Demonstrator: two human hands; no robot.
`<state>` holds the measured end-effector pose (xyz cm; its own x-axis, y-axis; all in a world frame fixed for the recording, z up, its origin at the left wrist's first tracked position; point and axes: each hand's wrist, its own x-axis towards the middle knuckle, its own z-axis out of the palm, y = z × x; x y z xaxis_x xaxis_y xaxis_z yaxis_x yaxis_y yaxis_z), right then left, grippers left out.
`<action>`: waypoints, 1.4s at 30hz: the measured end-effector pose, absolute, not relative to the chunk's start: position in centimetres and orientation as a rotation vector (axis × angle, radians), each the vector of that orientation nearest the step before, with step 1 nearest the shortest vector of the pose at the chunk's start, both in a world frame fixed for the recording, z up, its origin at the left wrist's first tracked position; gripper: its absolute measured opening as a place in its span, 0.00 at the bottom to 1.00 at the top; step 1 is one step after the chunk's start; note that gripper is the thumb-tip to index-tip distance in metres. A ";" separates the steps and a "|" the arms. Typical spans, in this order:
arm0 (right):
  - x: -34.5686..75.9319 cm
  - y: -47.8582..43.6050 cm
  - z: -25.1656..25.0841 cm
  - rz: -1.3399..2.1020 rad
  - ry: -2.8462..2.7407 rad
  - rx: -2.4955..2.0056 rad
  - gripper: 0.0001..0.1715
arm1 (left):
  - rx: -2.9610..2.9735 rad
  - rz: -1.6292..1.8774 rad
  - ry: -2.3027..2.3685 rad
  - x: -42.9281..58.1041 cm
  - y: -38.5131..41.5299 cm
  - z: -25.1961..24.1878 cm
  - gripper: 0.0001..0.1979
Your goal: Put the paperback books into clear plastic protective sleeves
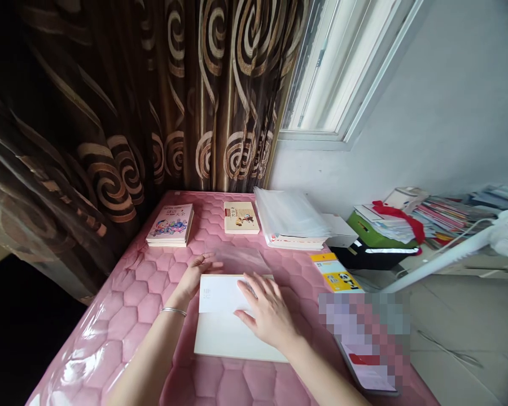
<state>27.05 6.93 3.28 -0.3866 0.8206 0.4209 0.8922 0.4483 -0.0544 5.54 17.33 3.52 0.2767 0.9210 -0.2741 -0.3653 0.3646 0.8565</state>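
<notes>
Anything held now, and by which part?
Left hand: perhaps the edge of a clear sheet, too blurred to tell; right hand: nothing, resting on the white book.

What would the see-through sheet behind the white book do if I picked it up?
The clear sheet would probably flop or bend, because it looks very thin. It's likely light too: it seems to be just thin plastic, with the pink padded surface showing through. It may be slippery, since it looks smooth.
</notes>
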 end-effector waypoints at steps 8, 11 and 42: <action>26.2 7.2 2.3 -0.326 -2.228 -1.568 0.28 | 0.843 1.026 0.896 5.5 15.7 3.8 0.37; 26.0 7.3 2.2 -0.358 -2.216 -1.556 0.28 | 0.859 1.046 0.907 5.7 15.0 3.8 0.41; 26.2 8.0 2.0 -0.178 -1.968 -1.562 0.19 | 1.038 1.129 0.942 5.6 14.3 2.6 0.41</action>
<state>26.25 7.97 2.03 -0.1152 0.8367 0.5354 0.9193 0.2940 -0.2617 5.63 14.26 2.63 0.1811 0.9813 -0.0652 -0.2407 0.1085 0.9645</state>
